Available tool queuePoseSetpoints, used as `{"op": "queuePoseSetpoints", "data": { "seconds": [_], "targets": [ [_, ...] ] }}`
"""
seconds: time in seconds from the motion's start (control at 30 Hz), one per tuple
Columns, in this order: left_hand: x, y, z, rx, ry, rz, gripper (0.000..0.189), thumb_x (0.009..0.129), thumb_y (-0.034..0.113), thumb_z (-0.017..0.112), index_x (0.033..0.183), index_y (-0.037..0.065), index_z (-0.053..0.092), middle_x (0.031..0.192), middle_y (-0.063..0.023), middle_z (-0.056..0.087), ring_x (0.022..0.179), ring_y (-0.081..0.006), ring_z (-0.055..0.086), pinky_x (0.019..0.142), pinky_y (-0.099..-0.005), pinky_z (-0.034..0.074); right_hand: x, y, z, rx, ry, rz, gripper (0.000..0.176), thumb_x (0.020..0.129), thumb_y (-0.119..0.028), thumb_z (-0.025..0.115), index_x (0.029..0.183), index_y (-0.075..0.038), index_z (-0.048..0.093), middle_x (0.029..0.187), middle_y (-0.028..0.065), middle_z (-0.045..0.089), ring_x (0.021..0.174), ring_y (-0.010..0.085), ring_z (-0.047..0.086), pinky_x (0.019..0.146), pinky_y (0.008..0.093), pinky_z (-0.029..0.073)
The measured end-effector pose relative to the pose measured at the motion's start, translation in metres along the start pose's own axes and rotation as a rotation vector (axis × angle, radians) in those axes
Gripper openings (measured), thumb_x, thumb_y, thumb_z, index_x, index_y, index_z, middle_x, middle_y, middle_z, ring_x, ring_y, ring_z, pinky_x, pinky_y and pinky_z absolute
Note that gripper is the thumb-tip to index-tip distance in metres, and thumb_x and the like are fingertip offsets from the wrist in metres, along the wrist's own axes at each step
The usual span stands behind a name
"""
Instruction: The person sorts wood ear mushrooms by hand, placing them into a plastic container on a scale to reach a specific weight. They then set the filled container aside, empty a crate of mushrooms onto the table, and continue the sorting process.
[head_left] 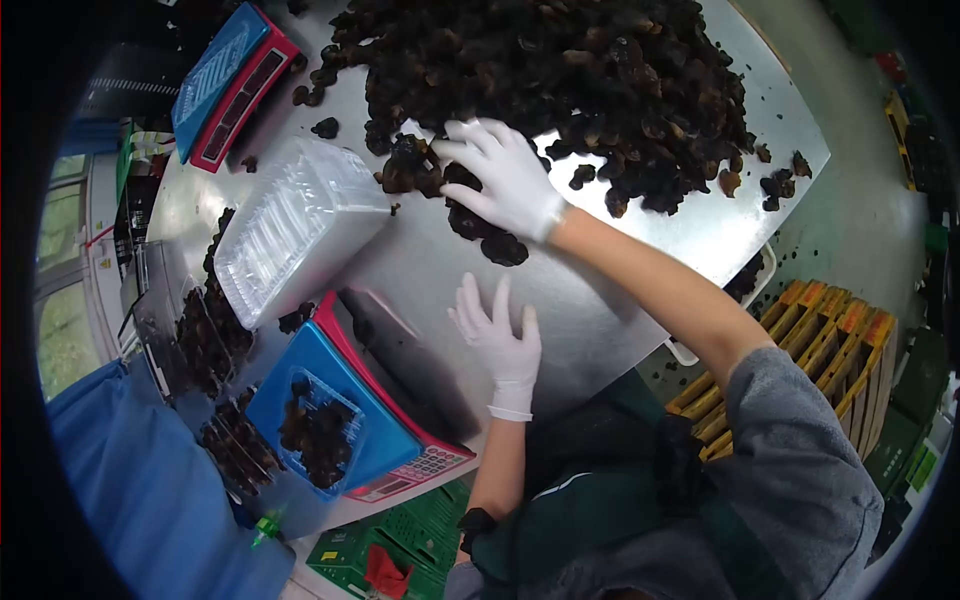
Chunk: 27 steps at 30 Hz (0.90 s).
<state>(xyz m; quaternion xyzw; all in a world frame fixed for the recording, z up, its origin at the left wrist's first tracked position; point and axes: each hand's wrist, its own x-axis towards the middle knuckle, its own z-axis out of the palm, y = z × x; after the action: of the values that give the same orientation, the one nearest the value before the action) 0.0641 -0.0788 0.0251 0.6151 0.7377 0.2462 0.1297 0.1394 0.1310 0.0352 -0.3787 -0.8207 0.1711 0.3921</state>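
My right hand (pixel 507 178), in a white glove, reaches to the near edge of a large heap of dark brown, mushroom-like pieces (pixel 560 80). Its fingers are spread over a few loose dark pieces (pixel 497 246), thumb apart. Closer to my body, my left hand (pixel 500 340), also gloved, hovers above the metal table (pixel 590 310) with fingers apart and nothing in it. To its left is a blue-topped scale (pixel 280 375) with a red body. On that scale rests a clear plastic tray (pixel 322 432) holding some dark pieces.
A stack of clear plastic trays (pixel 300 225) stands left of my hands. Another blue and red scale (pixel 225 85) sits at the far left. Filled trays (pixel 235 440) lie beyond the near scale. Green crates (pixel 400 535) are below; yellow-topped pallets (pixel 800 350) stand right.
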Motion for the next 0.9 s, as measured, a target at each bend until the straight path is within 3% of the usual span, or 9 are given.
{"op": "queuePoseSetpoints", "data": {
  "seconds": [0.1, 0.13, 0.23, 0.33, 0.37, 0.47, 0.57, 0.7, 0.9],
  "targets": [
    [-0.008, -0.001, -0.002, -0.096, 0.01, -0.009, 0.041, 0.084, 0.009, 0.066, 0.126, 0.007, 0.061, 0.148, -0.0199, 0.038, 0.136, -0.0378, 0.036, 0.116, -0.0456, 0.026, 0.026, 0.01, 0.031, -0.199, -0.407, -0.051, 0.043, 0.083, -0.029, 0.07, 0.123, -0.015, 0.06, 0.131, 0.0099, 0.054, 0.117, 0.0312, 0.052, 0.1, 0.0433, 0.041],
    [-0.007, -0.004, -0.005, -0.17, 0.031, -0.029, 0.039, 0.084, 0.009, 0.066, 0.123, 0.008, 0.063, 0.148, -0.0192, 0.039, 0.135, -0.037, 0.038, 0.115, -0.045, 0.027, 0.032, 0.01, 0.031, -0.164, -0.575, -0.129, 0.043, 0.079, -0.025, 0.072, 0.12, -0.015, 0.062, 0.124, 0.0094, 0.055, 0.105, 0.0331, 0.054, 0.09, 0.0434, 0.047],
    [0.008, -0.029, -0.009, -0.372, 0.29, -0.177, 0.036, 0.096, 0.014, 0.053, 0.13, 0.001, 0.057, 0.147, -0.018, 0.041, 0.135, -0.0334, 0.04, 0.114, -0.0434, 0.028, -0.01, -0.018, 0.001, -0.102, -0.417, -0.282, 0.043, 0.074, -0.021, 0.069, 0.116, -0.015, 0.063, 0.116, 0.0084, 0.059, 0.105, 0.0307, 0.053, 0.088, 0.0437, 0.043],
    [0.025, -0.039, -0.016, -0.419, 0.381, -0.202, 0.04, 0.1, 0.017, 0.044, 0.134, -0.003, 0.053, 0.147, -0.019, 0.041, 0.136, -0.0343, 0.039, 0.114, -0.0451, 0.028, -0.091, -0.061, -0.011, -0.256, -0.631, -0.345, 0.03, 0.077, -0.029, 0.064, 0.104, -0.016, 0.069, 0.128, 0.0053, 0.057, 0.125, 0.028, 0.049, 0.112, 0.0517, 0.031],
    [0.03, -0.038, -0.018, -0.406, 0.378, -0.189, 0.042, 0.101, 0.019, 0.042, 0.135, -0.004, 0.051, 0.147, -0.0196, 0.041, 0.137, -0.0352, 0.038, 0.114, -0.0462, 0.028, -0.119, -0.067, -0.004, -0.113, -0.578, -0.436, 0.028, 0.079, -0.027, 0.064, 0.105, -0.017, 0.069, 0.132, 0.0048, 0.057, 0.127, 0.026, 0.05, 0.115, 0.0568, 0.026],
    [0.018, -0.034, -0.021, -0.446, 0.291, -0.203, 0.046, 0.103, 0.026, 0.037, 0.137, -0.003, 0.05, 0.147, -0.0196, 0.04, 0.137, -0.034, 0.038, 0.114, -0.0451, 0.028, -0.12, -0.073, -0.025, 0.049, -0.435, -0.266, 0.033, 0.083, -0.029, 0.064, 0.113, -0.017, 0.066, 0.139, 0.0084, 0.052, 0.132, 0.029, 0.045, 0.113, 0.0608, 0.025],
    [0.0, -0.031, -0.014, -0.444, 0.306, -0.234, 0.045, 0.103, 0.023, 0.036, 0.136, -0.003, 0.051, 0.146, -0.0194, 0.042, 0.136, -0.0338, 0.039, 0.114, -0.0441, 0.029, -0.076, -0.064, -0.029, -0.195, -0.207, 0.183, 0.048, 0.088, -0.036, 0.061, 0.132, -0.016, 0.057, 0.149, 0.0157, 0.04, 0.138, 0.0339, 0.037, 0.114, 0.062, 0.021],
    [0.01, -0.032, -0.018, -0.469, 0.346, -0.226, 0.041, 0.101, 0.017, 0.037, 0.134, -0.003, 0.052, 0.143, -0.02, 0.045, 0.135, -0.0338, 0.041, 0.113, -0.0441, 0.03, -0.117, -0.073, -0.016, 0.013, -0.476, -0.107, 0.047, 0.085, -0.027, 0.063, 0.13, -0.012, 0.057, 0.147, 0.0182, 0.04, 0.131, 0.0381, 0.041, 0.107, 0.0627, 0.026],
    [0.068, -0.032, -0.025, -0.392, 0.262, -0.184, 0.034, 0.089, 0.002, 0.058, 0.123, 0.002, 0.062, 0.136, -0.0178, 0.051, 0.127, -0.0337, 0.046, 0.109, -0.0433, 0.036, -0.047, 0.005, -0.038, -0.166, 0.054, 0.155, 0.049, 0.082, -0.01, 0.062, 0.131, -0.008, 0.055, 0.136, 0.0148, 0.051, 0.11, 0.0369, 0.05, 0.096, 0.0452, 0.04]
  ]
}}
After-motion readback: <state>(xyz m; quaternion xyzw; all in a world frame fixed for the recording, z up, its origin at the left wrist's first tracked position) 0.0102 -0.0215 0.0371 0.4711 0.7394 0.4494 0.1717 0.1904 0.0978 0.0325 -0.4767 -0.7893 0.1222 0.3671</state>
